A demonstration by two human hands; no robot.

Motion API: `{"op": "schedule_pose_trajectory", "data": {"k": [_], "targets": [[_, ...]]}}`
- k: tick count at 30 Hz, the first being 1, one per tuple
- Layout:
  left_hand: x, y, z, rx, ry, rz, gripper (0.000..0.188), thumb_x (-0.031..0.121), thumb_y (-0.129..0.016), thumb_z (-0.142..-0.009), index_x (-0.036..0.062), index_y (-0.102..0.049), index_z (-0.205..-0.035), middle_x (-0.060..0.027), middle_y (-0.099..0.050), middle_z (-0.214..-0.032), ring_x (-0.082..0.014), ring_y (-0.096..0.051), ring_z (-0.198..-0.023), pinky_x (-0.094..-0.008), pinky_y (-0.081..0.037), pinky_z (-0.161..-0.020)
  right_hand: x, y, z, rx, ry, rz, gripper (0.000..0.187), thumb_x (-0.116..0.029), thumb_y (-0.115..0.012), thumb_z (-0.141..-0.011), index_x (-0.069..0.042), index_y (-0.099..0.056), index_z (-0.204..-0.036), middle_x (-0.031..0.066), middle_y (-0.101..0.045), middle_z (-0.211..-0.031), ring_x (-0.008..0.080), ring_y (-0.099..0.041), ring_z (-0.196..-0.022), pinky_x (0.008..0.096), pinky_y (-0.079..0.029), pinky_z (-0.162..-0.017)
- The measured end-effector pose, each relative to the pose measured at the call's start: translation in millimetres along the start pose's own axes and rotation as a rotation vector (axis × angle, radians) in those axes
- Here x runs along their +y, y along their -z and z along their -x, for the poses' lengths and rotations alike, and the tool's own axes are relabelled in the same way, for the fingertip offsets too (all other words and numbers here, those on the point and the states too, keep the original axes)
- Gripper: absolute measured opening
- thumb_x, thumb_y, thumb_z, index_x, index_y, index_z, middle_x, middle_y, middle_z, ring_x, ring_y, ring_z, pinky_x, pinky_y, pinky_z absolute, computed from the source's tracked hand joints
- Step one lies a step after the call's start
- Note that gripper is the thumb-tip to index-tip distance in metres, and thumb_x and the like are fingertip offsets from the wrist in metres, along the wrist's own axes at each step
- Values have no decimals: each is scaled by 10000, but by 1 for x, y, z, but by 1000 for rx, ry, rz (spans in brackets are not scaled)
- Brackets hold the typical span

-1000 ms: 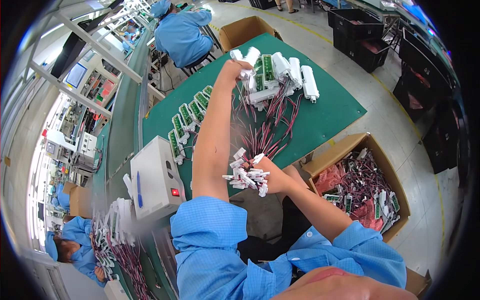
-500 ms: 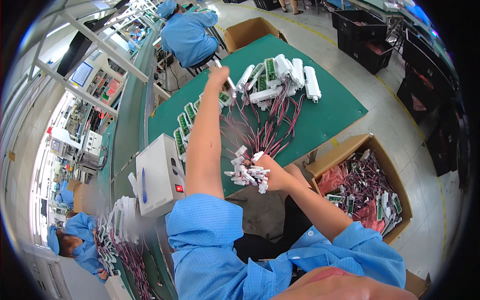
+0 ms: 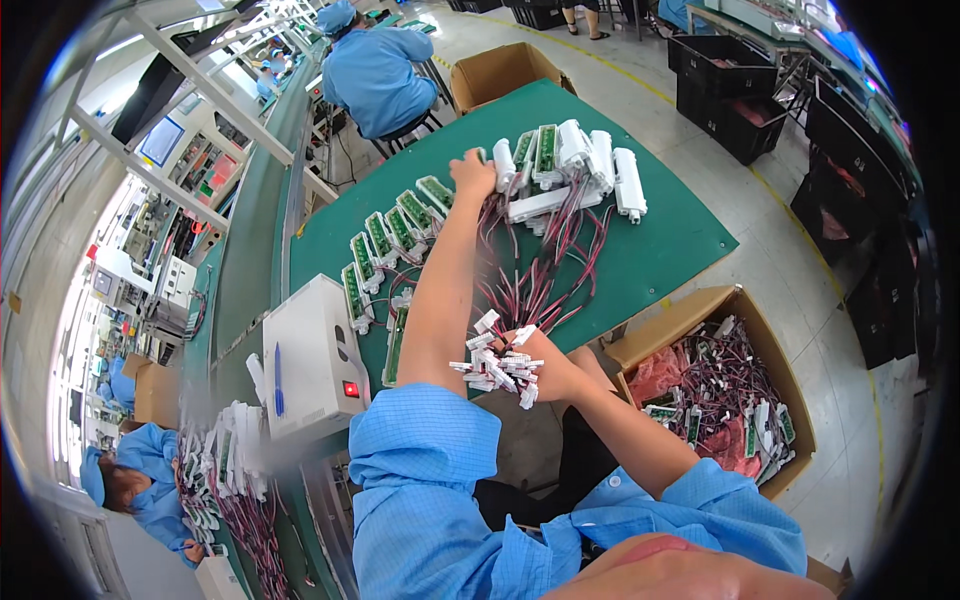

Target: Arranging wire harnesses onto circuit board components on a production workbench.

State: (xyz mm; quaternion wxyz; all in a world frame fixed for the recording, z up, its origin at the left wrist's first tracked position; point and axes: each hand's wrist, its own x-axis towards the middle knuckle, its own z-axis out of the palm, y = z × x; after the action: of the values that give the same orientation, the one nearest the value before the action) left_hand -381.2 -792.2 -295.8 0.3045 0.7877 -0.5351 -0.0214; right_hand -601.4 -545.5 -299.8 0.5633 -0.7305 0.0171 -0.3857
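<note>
My left hand [image 3: 473,175] reaches to the far side of the green table, its fingers closed around a circuit board module [image 3: 481,155] that it mostly hides. Just right of it lies a pile of white-cased modules [image 3: 570,150], some with green boards facing up. Red and black wires [image 3: 530,285] run from the pile toward me. My right hand [image 3: 545,365] is closed around the near ends of these wires, and their white connectors [image 3: 495,365] stick out in a bunch. Left of my left arm, several green circuit boards in white housings [image 3: 395,235] lie in a slanting row.
A white box with a red switch [image 3: 315,355] stands at the left of the green table [image 3: 665,235]. An open carton [image 3: 730,390] of wired boards is at my right. Another carton [image 3: 505,75] and a seated co-worker [image 3: 378,80] are beyond the table. A conveyor [image 3: 245,250] runs along the left.
My left hand has moved slightly right and nearer, beside the pile; the white module that stuck out of it is now mostly hidden. My right hand keeps hold of the wire bunch.
</note>
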Motion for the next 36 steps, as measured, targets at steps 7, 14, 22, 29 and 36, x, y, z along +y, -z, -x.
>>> {"op": "schedule_pose_trajectory", "data": {"k": [7,14,22,29,36], "targets": [[-38,20,-11,-206,-137,-306,483,306,-503,-892,95,-456,-1323,-273,-479,-1238,-461,-410,-1194,-571,-292,-1017,-4,-2,-5,12,142,214,271,-217,-684,-693,-39,-526,-823,111,-506,-696,301,-523,-642,377,-408,-572],[55,29,8,-255,-102,-5,421,359,-649,-802,-46,-658,-920,-223,-645,-916,-356,-654,-838,-501,-546,-669,-2,8,4,-8,29,209,280,-174,-680,-692,-47,-574,-917,154,-587,-815,388,-538,-746,408,-431,-648],[-3,28,4,21,-264,104,282,100,-573,-781,-26,-619,-1029,-238,-657,-940,-370,-641,-902,-426,-510,-794,-5,3,0,8,46,219,247,-167,-675,-685,-35,-548,-850,157,-568,-772,395,-525,-720,419,-419,-612],[-6,29,40,-74,-483,-438,312,191,-549,-831,34,-589,-1098,-289,-494,-1233,-440,-397,-1235,-592,-284,-1011,12,4,7,12,47,240,257,-145,-663,-665,-41,-552,-872,155,-575,-811,388,-533,-753,417,-422,-641],[-17,65,36,-167,144,-482,729,555,-384,-913,41,-323,-1427,-302,-229,-1474,-436,-165,-1396,-634,-97,-1081,14,-4,2,36,124,168,269,-155,-704,-658,-35,-543,-836,88,-563,-736,262,-546,-646,343,-438,-618]]}}
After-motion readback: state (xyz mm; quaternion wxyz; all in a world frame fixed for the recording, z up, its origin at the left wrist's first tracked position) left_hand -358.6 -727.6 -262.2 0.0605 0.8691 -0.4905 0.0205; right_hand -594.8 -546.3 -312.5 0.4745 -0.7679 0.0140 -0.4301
